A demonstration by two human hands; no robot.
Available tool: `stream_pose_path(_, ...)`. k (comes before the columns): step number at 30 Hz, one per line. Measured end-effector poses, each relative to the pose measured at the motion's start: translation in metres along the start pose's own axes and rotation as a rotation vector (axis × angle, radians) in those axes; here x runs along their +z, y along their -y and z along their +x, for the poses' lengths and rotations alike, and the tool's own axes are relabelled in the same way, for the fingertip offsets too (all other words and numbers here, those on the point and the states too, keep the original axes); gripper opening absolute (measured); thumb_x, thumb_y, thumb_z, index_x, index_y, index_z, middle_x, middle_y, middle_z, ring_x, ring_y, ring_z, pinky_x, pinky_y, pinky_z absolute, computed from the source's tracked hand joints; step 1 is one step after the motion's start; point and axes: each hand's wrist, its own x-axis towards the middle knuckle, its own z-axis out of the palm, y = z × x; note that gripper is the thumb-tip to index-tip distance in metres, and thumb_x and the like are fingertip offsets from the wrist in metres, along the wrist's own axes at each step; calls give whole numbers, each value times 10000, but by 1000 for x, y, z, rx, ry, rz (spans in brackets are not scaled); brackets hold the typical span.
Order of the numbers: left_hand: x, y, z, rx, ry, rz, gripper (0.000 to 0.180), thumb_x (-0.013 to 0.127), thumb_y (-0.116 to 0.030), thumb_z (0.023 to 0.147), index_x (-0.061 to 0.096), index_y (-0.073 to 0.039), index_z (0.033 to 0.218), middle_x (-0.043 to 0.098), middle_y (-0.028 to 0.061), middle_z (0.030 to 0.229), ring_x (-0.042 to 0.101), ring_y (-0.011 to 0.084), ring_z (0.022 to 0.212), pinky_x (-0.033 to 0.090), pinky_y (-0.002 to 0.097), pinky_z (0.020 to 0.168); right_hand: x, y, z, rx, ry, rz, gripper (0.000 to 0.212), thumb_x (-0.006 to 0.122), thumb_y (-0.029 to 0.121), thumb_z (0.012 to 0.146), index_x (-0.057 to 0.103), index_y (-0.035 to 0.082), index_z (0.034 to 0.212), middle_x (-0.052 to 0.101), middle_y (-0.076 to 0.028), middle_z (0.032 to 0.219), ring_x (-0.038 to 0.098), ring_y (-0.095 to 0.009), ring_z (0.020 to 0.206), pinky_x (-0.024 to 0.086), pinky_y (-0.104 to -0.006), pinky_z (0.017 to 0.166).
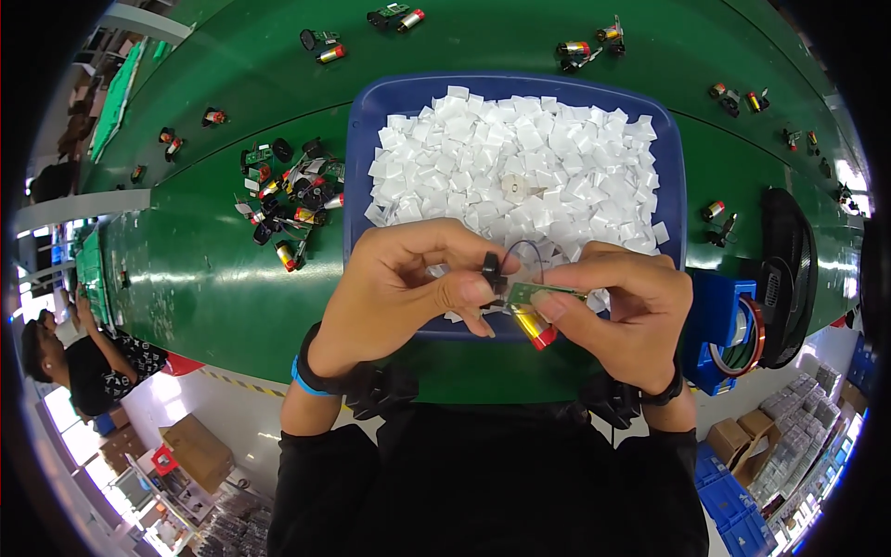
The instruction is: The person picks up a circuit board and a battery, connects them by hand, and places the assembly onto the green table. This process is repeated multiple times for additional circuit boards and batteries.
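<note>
Holding one green board [522, 293], one black part [492, 269]: two hands [394, 290] [636, 302].

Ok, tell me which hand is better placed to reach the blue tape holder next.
Probably the right hand: it is nearer the blue tape holder than the left hand is. The right's grip is on a green circuit board, which it would need to release.

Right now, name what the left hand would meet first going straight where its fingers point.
Past the black part it holds, the left hand would probably meet the green circuit board first; depth is unclear.
</note>
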Motion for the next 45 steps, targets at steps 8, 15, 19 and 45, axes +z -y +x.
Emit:
stream_pose_path(8,0,1,0,-6,-10,47,202,685,-31,902,647,66,1074,678,143,1041,672,162,821,608,292,689,-3,-3,1,-18,38,-63,239,775,-84,735,720,-43,964,713,-136,768,634,-139,639,441,-239,576)
stream_pose_path(15,1,3,0,-25,-31,97,199,694,-36,897,650,64,1064,684,123,976,683,162,779,591,272,685,-1,1,0,38,23,-69,201,788,-38,759,725,-41,950,720,-135,782,658,-132,639,469,-235,573)
stream_pose_path(19,0,8,0,9,-40,145,211,704,-40,892,652,62,1069,687,112,936,685,160,776,588,270,683,0,0,0,84,0,-69,179,784,-24,781,724,-47,948,714,-133,768,664,-133,630,476,-232,561)
stream_pose_path(45,4,2,9,414,-57,682,261,793,-57,781,664,-2,1001,606,129,1107,603,215,974,542,332,790,0,-5,8,-25,-8,-222,154,769,-26,779,729,-14,927,722,-122,814,668,-153,640,481,-236,541)
